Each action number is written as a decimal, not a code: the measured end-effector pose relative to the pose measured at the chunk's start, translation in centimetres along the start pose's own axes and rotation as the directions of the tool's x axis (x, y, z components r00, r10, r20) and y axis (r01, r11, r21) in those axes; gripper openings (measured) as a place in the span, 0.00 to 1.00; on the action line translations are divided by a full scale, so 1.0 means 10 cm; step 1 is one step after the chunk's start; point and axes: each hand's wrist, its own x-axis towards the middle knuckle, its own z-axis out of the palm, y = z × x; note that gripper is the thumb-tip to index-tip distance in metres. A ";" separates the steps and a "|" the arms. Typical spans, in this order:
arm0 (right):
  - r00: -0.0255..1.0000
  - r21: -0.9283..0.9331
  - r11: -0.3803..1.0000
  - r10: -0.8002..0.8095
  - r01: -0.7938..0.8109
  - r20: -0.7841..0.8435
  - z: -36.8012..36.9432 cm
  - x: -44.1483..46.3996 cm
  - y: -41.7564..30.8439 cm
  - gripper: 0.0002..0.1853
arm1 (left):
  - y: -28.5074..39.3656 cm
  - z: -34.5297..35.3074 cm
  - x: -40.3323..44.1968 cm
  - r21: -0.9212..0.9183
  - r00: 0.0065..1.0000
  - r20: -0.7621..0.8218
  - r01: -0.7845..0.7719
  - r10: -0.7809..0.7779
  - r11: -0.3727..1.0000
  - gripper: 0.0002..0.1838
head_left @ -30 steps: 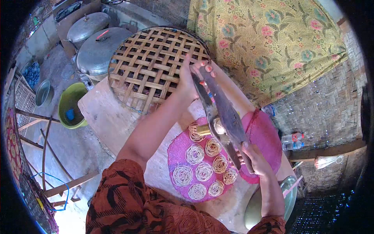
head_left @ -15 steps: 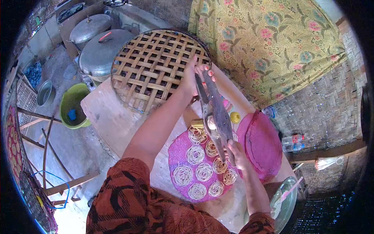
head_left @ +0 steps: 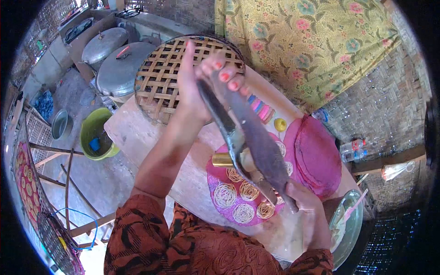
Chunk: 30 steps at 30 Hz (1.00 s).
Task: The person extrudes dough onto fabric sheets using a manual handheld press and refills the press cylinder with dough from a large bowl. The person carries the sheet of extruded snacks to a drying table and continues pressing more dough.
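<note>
A long press with two dark arms (head_left: 263,137) slants across the view, above the table. My left hand (head_left: 195,87) is at its upper end, the fingers bent round the handles and the thumb pointing up. At the lower end my right hand (head_left: 308,201) grips the arms. A brass cylinder (head_left: 222,159) sticks out from the middle of the press, with something pale between the arms. Below lies a round pink mat (head_left: 214,182) bearing several coiled nests of thin strands (head_left: 244,213), some white and some yellowish. The press hides part of the mat.
A woven bamboo tray (head_left: 158,73) lies at the table's far left. Pink mats (head_left: 321,156), a small yellow object (head_left: 280,124) and colored pieces (head_left: 261,109) are on the right. A green bowl (head_left: 353,229) is near my right arm; lidded pots (head_left: 121,68) stand beyond.
The press and both hands have come closer to the camera, my left hand shifting left. The view has turned slightly, and the colored pieces show more fully.
</note>
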 end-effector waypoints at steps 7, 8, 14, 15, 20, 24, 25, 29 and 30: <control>0.704 -0.504 0.846 -0.250 -0.175 -0.664 -1.04 -0.17 0.40 0.24 | 0.46 0.24 -0.85 0.191 0.885 -0.423 -0.123 0.195 0.974 0.35; 0.575 -0.450 0.812 -0.179 -0.373 -0.799 -1.26 -0.27 0.38 0.22 | 0.72 0.20 -0.96 0.176 0.990 -0.080 -0.104 0.119 0.979 0.37; 0.430 -0.648 0.426 -0.503 -0.631 -0.749 -2.22 -0.24 1.98 0.17 | 0.95 1.07 -1.28 0.694 0.975 0.189 -0.216 0.116 0.686 0.42; 0.423 -0.763 0.292 -0.692 -0.577 -0.585 -2.20 -0.16 2.06 0.15 | 0.92 1.11 -1.32 0.767 0.978 0.176 -0.209 0.115 0.606 0.41; 0.346 -0.588 0.495 -0.498 -0.640 -0.796 -2.17 -0.12 1.91 0.12 | 0.92 1.05 -1.48 0.810 0.988 0.113 -0.153 0.105 0.566 0.41; -0.021 -0.490 0.647 -0.616 -0.584 -0.787 -2.51 -0.49 1.58 0.10 | 1.00 0.96 -1.47 0.767 0.986 0.168 -0.133 0.004 0.628 0.42; -0.119 -0.547 0.595 -0.733 -0.589 -0.670 -2.48 -0.63 1.33 0.09 | 0.99 0.96 -1.45 0.766 0.985 0.171 -0.133 0.000 0.629 0.42; -0.045 -0.728 0.497 -0.838 -0.473 -0.543 -1.92 -0.78 0.34 0.10 | 0.90 0.96 -1.41 0.803 0.992 0.122 -0.124 0.043 0.582 0.40; 0.033 -0.828 0.364 -0.909 -0.428 -0.416 -1.71 -0.75 0.16 0.11 | 0.89 0.96 -1.38 0.806 0.990 0.123 -0.144 0.075 0.574 0.39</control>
